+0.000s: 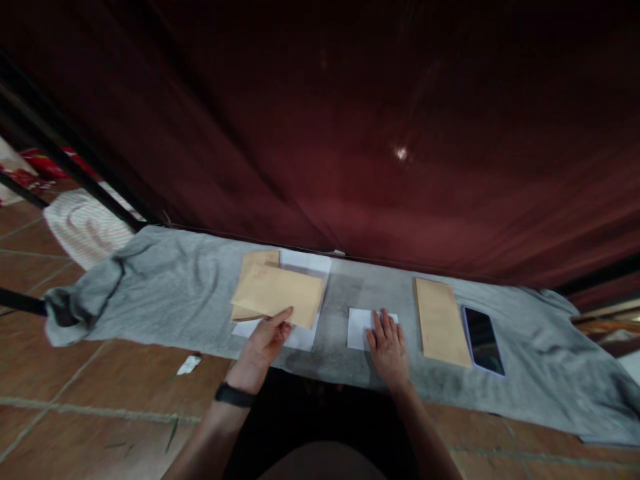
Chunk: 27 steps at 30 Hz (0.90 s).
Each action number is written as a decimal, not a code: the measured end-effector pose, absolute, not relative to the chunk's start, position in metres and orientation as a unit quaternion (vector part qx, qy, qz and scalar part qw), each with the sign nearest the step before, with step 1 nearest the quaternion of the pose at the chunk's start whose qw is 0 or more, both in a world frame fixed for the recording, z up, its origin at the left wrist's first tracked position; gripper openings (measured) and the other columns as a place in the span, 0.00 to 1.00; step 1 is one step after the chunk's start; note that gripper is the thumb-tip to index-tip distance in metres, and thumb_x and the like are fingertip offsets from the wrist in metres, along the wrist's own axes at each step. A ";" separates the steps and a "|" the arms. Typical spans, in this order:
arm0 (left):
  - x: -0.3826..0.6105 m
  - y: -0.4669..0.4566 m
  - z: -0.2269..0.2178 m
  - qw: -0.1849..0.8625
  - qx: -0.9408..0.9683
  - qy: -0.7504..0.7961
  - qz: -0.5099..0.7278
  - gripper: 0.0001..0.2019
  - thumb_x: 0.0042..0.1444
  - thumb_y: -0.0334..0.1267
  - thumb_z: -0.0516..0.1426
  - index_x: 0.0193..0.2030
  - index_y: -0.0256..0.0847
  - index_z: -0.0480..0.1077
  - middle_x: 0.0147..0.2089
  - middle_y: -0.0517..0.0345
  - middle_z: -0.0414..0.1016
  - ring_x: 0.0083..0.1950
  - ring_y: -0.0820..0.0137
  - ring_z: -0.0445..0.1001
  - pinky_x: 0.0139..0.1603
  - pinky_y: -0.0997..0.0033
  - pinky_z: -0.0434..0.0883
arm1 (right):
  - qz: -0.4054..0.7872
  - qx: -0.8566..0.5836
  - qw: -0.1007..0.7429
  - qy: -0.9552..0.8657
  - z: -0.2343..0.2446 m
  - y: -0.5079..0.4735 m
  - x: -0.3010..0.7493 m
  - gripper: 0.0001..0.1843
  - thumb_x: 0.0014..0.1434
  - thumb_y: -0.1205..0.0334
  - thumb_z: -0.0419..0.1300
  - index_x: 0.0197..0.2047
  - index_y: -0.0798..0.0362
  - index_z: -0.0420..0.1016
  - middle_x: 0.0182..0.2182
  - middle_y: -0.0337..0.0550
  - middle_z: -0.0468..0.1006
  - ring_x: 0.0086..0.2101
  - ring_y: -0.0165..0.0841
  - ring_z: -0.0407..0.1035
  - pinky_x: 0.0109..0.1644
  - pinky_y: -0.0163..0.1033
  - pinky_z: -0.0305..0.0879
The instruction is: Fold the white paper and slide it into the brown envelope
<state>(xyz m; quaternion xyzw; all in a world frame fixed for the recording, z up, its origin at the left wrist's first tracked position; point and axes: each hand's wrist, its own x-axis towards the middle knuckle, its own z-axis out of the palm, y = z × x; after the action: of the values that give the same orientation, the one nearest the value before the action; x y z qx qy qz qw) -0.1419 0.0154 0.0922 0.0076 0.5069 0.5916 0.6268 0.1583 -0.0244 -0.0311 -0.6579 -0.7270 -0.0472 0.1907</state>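
Note:
My left hand (265, 343) pinches the near edge of a tan envelope (277, 293), lifted slightly over a stack of tan envelopes and white sheets (303, 263) on a grey cloth (170, 293). My right hand (387, 347) lies flat with fingers stretched out on a folded white paper (357, 327). A black band is on my left wrist. To the right lies another tan envelope (440, 320).
A dark phone (483, 340) lies right of the lone envelope. The grey cloth is spread on a brown tiled floor (100, 393). A dark red curtain (350, 133) hangs behind. A scrap of paper (189, 364) lies on the tiles; striped fabric (85, 227) at far left.

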 end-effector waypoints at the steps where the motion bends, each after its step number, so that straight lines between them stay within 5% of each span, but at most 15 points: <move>1: -0.127 0.011 0.086 0.631 0.012 0.503 0.590 0.14 0.42 0.17 0.67 0.30 0.37 0.72 0.28 0.64 0.78 0.23 0.79 0.73 0.21 0.84 0.67 | -0.042 -0.661 0.191 -0.724 -0.029 -0.024 0.158 0.30 0.73 0.53 0.45 0.73 0.55 0.57 0.72 0.55 0.54 0.70 0.48 0.50 0.72 0.59 0.47; 5: -0.088 -0.006 0.067 0.641 0.014 0.502 0.581 0.16 0.35 0.20 0.71 0.25 0.38 0.71 0.24 0.65 0.77 0.22 0.79 0.73 0.24 0.82 0.69 | 0.032 -0.667 0.242 -0.703 -0.018 -0.023 0.159 0.28 0.73 0.53 0.45 0.69 0.55 0.65 0.71 0.55 0.58 0.70 0.47 0.51 0.72 0.61 0.48; 9: -0.074 -0.018 0.057 0.642 0.019 0.501 0.580 0.15 0.32 0.24 0.73 0.23 0.40 0.73 0.26 0.64 0.79 0.26 0.76 0.76 0.29 0.79 0.73 | 0.236 -0.646 0.394 -0.610 0.002 -0.022 0.146 0.29 0.70 0.45 0.49 0.66 0.52 0.69 0.68 0.53 0.64 0.67 0.45 0.58 0.70 0.57 0.56; 15: -0.065 -0.029 0.049 0.659 0.068 0.498 0.560 0.18 0.29 0.30 0.76 0.28 0.38 0.77 0.30 0.60 0.81 0.30 0.72 0.79 0.33 0.75 0.75 | 0.562 -0.505 0.498 -0.425 0.026 -0.018 0.103 0.29 0.57 0.39 0.63 0.54 0.50 0.78 0.47 0.46 0.83 0.46 0.41 0.77 0.52 0.44 0.73; 21: -0.070 -0.031 0.049 0.664 0.061 0.504 0.549 0.17 0.31 0.29 0.76 0.29 0.38 0.76 0.29 0.62 0.80 0.29 0.73 0.79 0.32 0.76 0.75 | 0.632 -0.512 0.507 -0.286 0.037 -0.019 0.097 0.18 0.46 0.46 0.69 0.34 0.51 0.81 0.25 0.37 0.80 0.25 0.33 0.71 0.31 0.37 0.69; 27: -0.066 -0.032 0.048 0.685 0.070 0.494 0.531 0.16 0.33 0.31 0.76 0.26 0.39 0.74 0.28 0.62 0.79 0.28 0.74 0.77 0.33 0.76 0.75 | 0.649 -0.483 0.509 -0.292 0.045 -0.020 0.095 0.17 0.46 0.50 0.69 0.38 0.51 0.82 0.31 0.38 0.83 0.31 0.36 0.75 0.34 0.37 0.69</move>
<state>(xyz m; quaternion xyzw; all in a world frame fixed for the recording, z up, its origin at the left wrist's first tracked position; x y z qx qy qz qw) -0.0659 -0.0318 0.0475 0.0700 0.4939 0.5306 0.6852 0.0951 -0.0204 0.0448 -0.4832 -0.2921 0.6493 0.5094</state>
